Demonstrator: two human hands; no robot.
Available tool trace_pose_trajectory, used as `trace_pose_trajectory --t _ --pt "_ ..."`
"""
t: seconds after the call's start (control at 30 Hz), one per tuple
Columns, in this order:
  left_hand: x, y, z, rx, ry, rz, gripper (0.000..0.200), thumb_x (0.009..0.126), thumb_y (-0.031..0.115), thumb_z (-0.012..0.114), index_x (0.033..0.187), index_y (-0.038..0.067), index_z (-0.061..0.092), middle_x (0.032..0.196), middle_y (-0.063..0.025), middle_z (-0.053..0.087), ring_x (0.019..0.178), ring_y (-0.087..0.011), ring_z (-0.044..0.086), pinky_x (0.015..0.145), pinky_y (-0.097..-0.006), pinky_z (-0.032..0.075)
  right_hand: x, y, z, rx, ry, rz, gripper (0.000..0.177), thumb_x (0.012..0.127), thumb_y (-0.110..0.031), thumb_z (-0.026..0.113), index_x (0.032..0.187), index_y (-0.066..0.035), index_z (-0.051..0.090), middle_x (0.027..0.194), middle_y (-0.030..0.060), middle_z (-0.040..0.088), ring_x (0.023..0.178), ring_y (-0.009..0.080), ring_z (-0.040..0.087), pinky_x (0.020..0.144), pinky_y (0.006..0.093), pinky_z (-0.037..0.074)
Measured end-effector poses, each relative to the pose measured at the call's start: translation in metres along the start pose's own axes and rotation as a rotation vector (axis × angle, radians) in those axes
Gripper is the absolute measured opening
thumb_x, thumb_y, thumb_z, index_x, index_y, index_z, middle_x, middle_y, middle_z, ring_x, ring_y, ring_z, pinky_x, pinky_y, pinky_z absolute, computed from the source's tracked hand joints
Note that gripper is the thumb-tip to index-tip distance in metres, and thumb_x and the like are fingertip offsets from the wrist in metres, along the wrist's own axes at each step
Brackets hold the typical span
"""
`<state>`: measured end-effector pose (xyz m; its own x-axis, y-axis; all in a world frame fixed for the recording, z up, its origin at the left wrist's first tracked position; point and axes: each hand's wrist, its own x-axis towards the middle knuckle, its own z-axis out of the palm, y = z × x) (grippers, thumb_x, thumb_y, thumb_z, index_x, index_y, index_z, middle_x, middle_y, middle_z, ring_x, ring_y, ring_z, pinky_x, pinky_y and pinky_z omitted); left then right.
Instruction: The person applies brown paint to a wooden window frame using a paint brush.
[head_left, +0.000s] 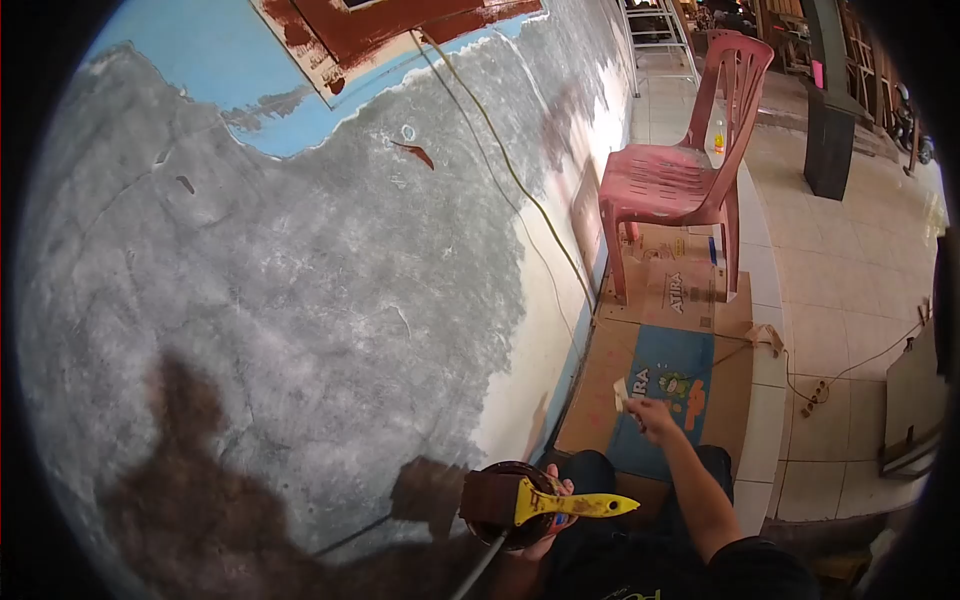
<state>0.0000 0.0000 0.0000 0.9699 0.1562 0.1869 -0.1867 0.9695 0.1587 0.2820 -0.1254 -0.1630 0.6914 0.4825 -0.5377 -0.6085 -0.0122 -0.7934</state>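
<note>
My left hand (541,545), low in the view, is wrapped round a dark paint pot (506,468) and holds it near the grey wall. Across the pot's mouth lies a paintbrush with a yellow handle (585,504) and dark reddish-brown bristles. A thin grey rod (481,566) slants up to the pot from the bottom edge; what it belongs to is hidden. To the right, my right hand (654,418) is closed on a small, pale, flat piece (621,393), above a blue printed panel of cardboard (628,445). I cannot make out what the piece is.
A worn red plastic chair (665,180) stands ahead on the cardboard. A cable (497,140) hangs down the patchy wall (300,260) from a brown-painted frame (370,30). Farther back are a ladder (660,45), a dark post (829,145) and a power strip (815,398) on the tiles.
</note>
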Motion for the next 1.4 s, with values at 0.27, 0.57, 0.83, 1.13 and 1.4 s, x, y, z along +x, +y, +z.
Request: trace_pose_trajectory --t 0.27,0.57,0.83,1.13,1.4 --pt "-0.023 -0.039 0.040 -0.071 0.114 0.062 0.068 0.076 0.038 0.071 0.136 0.018 0.047 0.150 -0.0095 0.029 0.139 -0.0302 0.023 0.104 -0.0529 0.024 -0.005 0.104 -0.055 -0.609 0.365 -0.127 0.053 0.088 -0.025 0.061 0.130 0.004 0.047 0.124 0.0227 0.056 0.116 0.0368 0.053 0.092 0.0400 0.045" --pt "-0.039 -0.062 0.052 -0.118 0.062 0.120 0.063 0.081 0.046 0.065 0.135 0.020 0.048 0.144 -0.0045 0.040 0.141 -0.0209 0.020 0.102 -0.0579 0.025 -0.149 0.132 -0.199 -0.768 0.546 -0.238 0.057 0.086 -0.022 0.063 0.133 0.004 0.043 0.129 0.0269 0.049 0.120 0.0347 0.050 0.099 0.0392 0.041" --pt "-0.049 -0.047 0.034 -0.021 0.055 0.045 0.069 0.082 0.046 0.064 0.140 0.017 0.042 0.151 -0.0086 0.028 0.139 -0.0296 0.021 0.104 -0.0570 0.025 -0.227 0.144 -0.201 -0.713 0.455 -0.120 0.073 0.088 -0.035 0.061 0.144 -0.001 0.028 0.138 0.0334 0.034 0.127 0.0457 0.039 0.106 0.0458 0.033" --pt "-0.007 -0.040 0.134 -0.278 0.258 0.021 0.052 0.083 0.032 0.068 0.132 0.024 0.053 0.146 -0.0067 0.035 0.132 -0.0334 0.029 0.103 -0.0619 0.034 -0.316 0.036 -0.132 -0.753 0.443 0.339 0.113 0.070 -0.066 0.067 0.150 -0.010 0.011 0.143 0.0437 0.010 0.131 0.0546 0.027 0.108 0.0479 0.031" --pt "0.054 -0.012 0.327 -0.297 0.220 -0.041 0.042 0.092 0.037 0.053 0.133 0.044 0.046 0.146 -0.0062 0.036 0.129 -0.0364 0.031 0.095 -0.0609 0.036 -0.437 -0.071 -0.098 -0.692 0.157 0.801 0.131 0.059 -0.070 0.075 0.148 -0.001 0.008 0.145 0.0282 0.029 0.133 0.0416 0.033 0.107 0.0474 0.033"
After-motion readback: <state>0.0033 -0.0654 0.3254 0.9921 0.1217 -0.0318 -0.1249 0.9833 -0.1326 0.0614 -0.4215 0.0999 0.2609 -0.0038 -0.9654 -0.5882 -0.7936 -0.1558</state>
